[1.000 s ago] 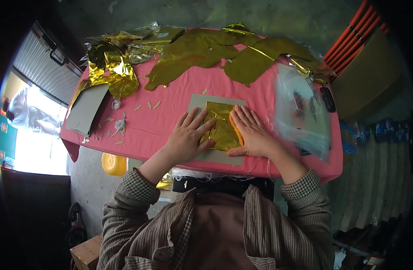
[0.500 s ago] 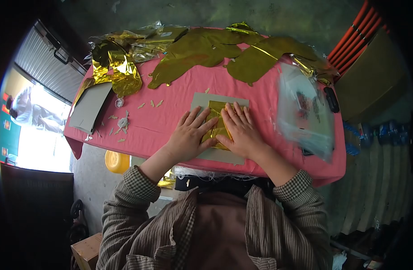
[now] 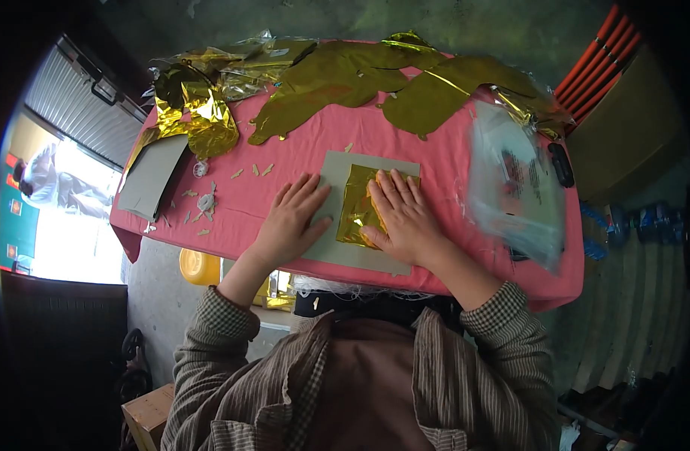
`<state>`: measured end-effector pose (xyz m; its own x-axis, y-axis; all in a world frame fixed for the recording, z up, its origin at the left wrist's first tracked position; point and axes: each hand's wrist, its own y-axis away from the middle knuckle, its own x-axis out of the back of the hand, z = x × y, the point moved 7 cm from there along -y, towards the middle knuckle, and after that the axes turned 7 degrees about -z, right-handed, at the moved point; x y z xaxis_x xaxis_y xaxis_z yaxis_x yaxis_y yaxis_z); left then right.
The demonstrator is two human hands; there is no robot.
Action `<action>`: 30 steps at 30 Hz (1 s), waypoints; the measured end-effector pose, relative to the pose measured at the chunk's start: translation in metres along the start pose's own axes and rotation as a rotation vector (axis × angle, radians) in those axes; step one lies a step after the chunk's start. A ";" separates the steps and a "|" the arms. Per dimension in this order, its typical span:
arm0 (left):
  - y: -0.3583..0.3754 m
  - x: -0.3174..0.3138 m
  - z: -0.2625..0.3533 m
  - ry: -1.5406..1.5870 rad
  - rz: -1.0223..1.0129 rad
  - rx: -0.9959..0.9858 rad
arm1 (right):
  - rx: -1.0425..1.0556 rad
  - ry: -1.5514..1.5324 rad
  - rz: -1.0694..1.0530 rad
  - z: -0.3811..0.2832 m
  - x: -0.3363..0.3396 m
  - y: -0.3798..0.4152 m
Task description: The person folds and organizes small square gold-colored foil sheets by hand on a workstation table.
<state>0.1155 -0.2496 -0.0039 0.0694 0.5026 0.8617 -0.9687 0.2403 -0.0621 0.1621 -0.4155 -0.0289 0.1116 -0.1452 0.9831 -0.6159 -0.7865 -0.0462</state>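
Observation:
A folded gold foil piece (image 3: 354, 218) lies on a grey board (image 3: 333, 169) in front of me, on the pink tablecloth (image 3: 300, 150). My right hand (image 3: 406, 218) rests flat on the foil's right part, fingers stretched out and covering some of it. To the left, my left hand (image 3: 290, 222) lies with fingers spread at the board's left edge, apart from the foil and holding nothing.
Large gold foil shapes (image 3: 427, 101) lie along the far edge. Clear plastic bags (image 3: 514, 188) and a black object (image 3: 561, 165) are at the right. Grey boards (image 3: 153, 180), a small white roll (image 3: 200, 169) and paper scraps (image 3: 206, 203) are at the left.
My left hand has moved left off the foil, uncovering its left side. My right hand stays on the foil.

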 end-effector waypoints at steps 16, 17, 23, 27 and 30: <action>-0.060 0.017 0.011 0.039 0.067 0.000 | -0.009 -0.048 0.006 0.001 -0.002 0.000; -0.075 0.014 0.023 0.057 0.018 -0.029 | 0.000 -0.047 0.041 0.001 -0.003 0.001; -0.143 -0.041 0.148 0.084 -0.122 -0.615 | 0.011 -0.179 0.026 -0.001 -0.004 0.004; -0.171 -0.075 0.197 0.064 -0.081 -0.733 | 0.121 -0.117 0.344 0.002 -0.008 0.003; -0.175 -0.096 0.212 0.007 -0.056 -0.766 | 0.075 0.030 0.241 0.002 -0.010 -0.001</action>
<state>0.2280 -0.5163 0.0314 0.1171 0.4774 0.8709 -0.5283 0.7725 -0.3524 0.1637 -0.4144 -0.0395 -0.0551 -0.3175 0.9467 -0.5621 -0.7737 -0.2922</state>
